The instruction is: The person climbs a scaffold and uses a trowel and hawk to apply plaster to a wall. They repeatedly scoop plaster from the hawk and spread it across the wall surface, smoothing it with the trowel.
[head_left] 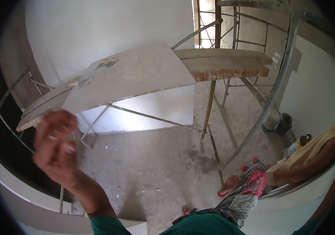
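Note:
My left hand (pixel 57 147) is raised at the lower left with its fingers curled together; whether something small is between them I cannot make out. It appears just in front of a plank scaffold platform (pixel 226 66). On that platform lies a pale board (pixel 140 86) with a patch of smeared putty (pixel 138 64), a flat trowel (pixel 104 65) and a putty knife (pixel 84 83). My right forearm shows at the right rim, but its hand is not in view.
Metal scaffold tubes (pixel 148 114) cross under and around the platform. A seated person (pixel 308 156) in a pale sleeveless top is at my right. Buckets (pixel 283 124) stand by the right wall (pixel 312 82). My legs and red sandal (pixel 228 186) are below, over a concrete floor (pixel 144 164).

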Demonstrator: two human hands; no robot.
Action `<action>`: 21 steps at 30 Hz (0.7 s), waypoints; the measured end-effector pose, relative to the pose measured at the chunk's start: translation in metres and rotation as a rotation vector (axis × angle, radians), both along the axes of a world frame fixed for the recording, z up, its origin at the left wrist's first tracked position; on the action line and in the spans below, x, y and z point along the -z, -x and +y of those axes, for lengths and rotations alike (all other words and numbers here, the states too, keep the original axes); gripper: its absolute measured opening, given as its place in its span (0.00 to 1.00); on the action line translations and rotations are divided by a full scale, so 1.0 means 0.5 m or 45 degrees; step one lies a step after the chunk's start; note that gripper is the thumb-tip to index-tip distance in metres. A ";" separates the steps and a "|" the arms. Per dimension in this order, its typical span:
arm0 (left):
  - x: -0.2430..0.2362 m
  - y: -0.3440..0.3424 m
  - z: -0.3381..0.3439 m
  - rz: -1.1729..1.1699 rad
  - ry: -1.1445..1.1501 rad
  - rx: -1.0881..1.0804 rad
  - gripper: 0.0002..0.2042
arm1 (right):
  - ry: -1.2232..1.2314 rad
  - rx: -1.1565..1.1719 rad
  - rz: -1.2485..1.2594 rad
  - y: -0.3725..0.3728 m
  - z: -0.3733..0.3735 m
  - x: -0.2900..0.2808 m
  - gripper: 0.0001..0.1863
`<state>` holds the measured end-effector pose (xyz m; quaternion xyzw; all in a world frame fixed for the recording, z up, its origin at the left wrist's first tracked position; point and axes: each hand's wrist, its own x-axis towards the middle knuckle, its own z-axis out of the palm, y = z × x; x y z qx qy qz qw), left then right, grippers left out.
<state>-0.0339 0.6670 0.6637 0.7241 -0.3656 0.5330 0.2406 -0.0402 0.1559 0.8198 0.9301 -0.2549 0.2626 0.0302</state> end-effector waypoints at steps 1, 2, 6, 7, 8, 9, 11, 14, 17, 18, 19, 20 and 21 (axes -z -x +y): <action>0.050 -0.017 -0.008 0.175 0.132 0.150 0.09 | -0.002 0.035 0.006 0.009 -0.006 0.001 0.23; 0.118 -0.044 -0.024 0.359 0.259 0.315 0.08 | 0.002 0.078 0.016 0.017 -0.013 0.001 0.23; 0.522 -0.076 -0.023 1.584 0.324 0.010 0.10 | -0.040 0.027 -0.013 0.029 -0.006 -0.012 0.25; 0.735 -0.076 -0.009 1.826 0.425 -0.176 0.18 | -0.070 -0.010 -0.032 0.027 -0.007 -0.019 0.25; 0.983 -0.054 0.000 1.979 0.236 -0.295 0.28 | -0.055 -0.034 -0.039 0.032 0.015 -0.029 0.25; 1.133 -0.024 -0.048 2.246 0.050 -0.263 0.28 | -0.036 -0.016 -0.030 0.038 0.028 -0.034 0.25; 1.284 0.035 -0.156 2.614 -0.191 -0.091 0.28 | -0.008 0.056 -0.017 0.055 0.041 -0.046 0.26; 1.349 0.102 -0.219 2.839 -0.343 0.017 0.27 | -0.014 0.097 -0.024 0.067 0.007 -0.049 0.27; 1.370 0.148 -0.221 2.902 -0.365 0.059 0.27 | -0.007 0.139 -0.015 0.071 -0.003 -0.058 0.28; 1.379 0.159 -0.220 2.916 -0.358 0.071 0.27 | 0.003 0.150 -0.012 0.049 -0.002 -0.071 0.28; 1.393 0.180 -0.214 2.936 -0.365 0.079 0.27 | 0.007 0.165 0.004 0.028 0.000 -0.079 0.28; 1.396 0.194 -0.206 2.955 -0.372 0.084 0.26 | 0.010 0.177 0.007 0.013 0.002 -0.090 0.29; 1.395 0.208 -0.200 2.970 -0.375 0.095 0.26 | 0.018 0.185 -0.002 0.002 0.007 -0.104 0.29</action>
